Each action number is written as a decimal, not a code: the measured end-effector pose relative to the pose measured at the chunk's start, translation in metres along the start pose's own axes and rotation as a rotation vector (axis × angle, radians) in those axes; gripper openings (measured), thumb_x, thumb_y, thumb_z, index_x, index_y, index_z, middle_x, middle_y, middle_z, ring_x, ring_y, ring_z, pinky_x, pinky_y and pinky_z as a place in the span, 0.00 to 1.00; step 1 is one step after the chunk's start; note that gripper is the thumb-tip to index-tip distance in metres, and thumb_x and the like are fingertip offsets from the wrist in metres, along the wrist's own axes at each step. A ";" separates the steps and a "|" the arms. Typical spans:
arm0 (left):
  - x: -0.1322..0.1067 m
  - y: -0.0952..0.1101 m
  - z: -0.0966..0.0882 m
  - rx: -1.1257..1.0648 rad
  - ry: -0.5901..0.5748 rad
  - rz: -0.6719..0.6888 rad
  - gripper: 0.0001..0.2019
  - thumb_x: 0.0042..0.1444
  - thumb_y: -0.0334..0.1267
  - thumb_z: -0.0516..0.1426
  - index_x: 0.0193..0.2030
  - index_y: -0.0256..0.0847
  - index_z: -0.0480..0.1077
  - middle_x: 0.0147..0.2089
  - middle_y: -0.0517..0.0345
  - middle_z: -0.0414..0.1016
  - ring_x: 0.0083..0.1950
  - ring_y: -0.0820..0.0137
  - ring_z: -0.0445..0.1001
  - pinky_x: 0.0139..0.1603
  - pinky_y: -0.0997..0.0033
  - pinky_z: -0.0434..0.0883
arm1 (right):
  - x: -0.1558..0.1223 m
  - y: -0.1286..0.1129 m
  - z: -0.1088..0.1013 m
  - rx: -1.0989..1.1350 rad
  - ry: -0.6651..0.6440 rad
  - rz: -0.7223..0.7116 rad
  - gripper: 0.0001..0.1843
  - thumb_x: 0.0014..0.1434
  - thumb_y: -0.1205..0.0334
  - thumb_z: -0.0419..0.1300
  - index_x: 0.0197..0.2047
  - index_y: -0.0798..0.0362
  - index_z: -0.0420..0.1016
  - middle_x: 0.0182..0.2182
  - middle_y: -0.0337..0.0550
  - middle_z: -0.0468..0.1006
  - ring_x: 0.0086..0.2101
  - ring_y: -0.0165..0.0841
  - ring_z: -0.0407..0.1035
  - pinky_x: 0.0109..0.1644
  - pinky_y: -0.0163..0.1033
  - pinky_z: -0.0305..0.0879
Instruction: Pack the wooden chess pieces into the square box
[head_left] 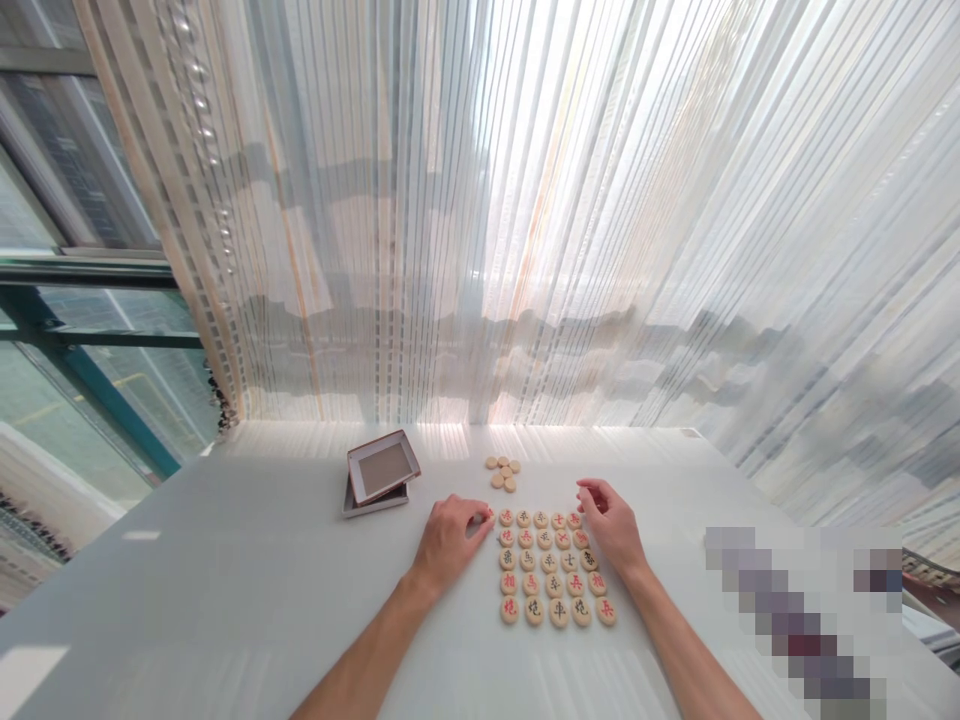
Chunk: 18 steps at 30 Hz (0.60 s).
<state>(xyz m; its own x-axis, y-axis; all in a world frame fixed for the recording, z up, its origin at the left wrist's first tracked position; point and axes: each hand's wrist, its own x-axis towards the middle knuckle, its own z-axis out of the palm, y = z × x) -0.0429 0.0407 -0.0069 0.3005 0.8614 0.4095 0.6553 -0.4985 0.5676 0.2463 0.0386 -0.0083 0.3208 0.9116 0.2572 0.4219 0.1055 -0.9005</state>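
Note:
Round wooden Chinese chess pieces (547, 562) with red and black characters lie face up in a square grid of several rows on the white table. My left hand (453, 540) is at the upper left corner of the grid, thumb and index finger pinched together beside the end piece of the far row (507, 518). Whether a piece is between those fingertips is too small to tell. My right hand (611, 520) hovers by the far right corner, fingers curled, with thumb and index tips a little apart near a red-marked piece (574, 521). No piece shows in it.
Behind the grid lies a small cluster of blank-looking pieces (506, 473). A shallow box with its lid (384, 468) leaning across it sits at the back left. Sheer striped curtains (480, 250) hang along the table's far edge. A pixelated area covers the right side.

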 end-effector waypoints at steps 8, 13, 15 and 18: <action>0.000 0.002 -0.003 0.005 0.013 -0.004 0.07 0.58 0.35 0.62 0.43 0.46 0.77 0.43 0.59 0.82 0.39 0.63 0.75 0.48 0.60 0.67 | 0.001 0.004 0.001 0.003 0.005 0.001 0.17 0.60 0.48 0.58 0.44 0.52 0.77 0.31 0.42 0.81 0.30 0.38 0.77 0.38 0.41 0.72; 0.000 0.001 -0.001 0.003 0.005 -0.015 0.05 0.60 0.37 0.61 0.42 0.47 0.77 0.41 0.59 0.82 0.40 0.63 0.76 0.49 0.60 0.68 | 0.002 0.006 0.001 0.007 0.004 -0.002 0.17 0.60 0.48 0.58 0.44 0.52 0.77 0.32 0.43 0.81 0.31 0.38 0.77 0.39 0.41 0.72; 0.000 0.001 -0.001 0.001 0.004 -0.021 0.05 0.60 0.38 0.60 0.42 0.46 0.78 0.41 0.58 0.82 0.41 0.63 0.76 0.50 0.60 0.68 | 0.002 0.005 0.001 0.007 0.005 -0.003 0.17 0.60 0.48 0.58 0.44 0.52 0.77 0.32 0.43 0.81 0.30 0.38 0.76 0.39 0.41 0.72; 0.000 0.000 0.001 0.005 0.005 -0.033 0.05 0.60 0.38 0.60 0.42 0.46 0.78 0.41 0.57 0.81 0.41 0.63 0.76 0.50 0.60 0.68 | 0.002 0.005 0.001 0.005 0.005 -0.002 0.17 0.60 0.48 0.58 0.44 0.52 0.77 0.31 0.43 0.81 0.30 0.38 0.76 0.38 0.41 0.72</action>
<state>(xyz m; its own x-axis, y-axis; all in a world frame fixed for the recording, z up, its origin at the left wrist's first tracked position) -0.0428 0.0405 -0.0076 0.2753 0.8766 0.3947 0.6679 -0.4697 0.5774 0.2480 0.0410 -0.0126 0.3240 0.9096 0.2602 0.4178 0.1092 -0.9019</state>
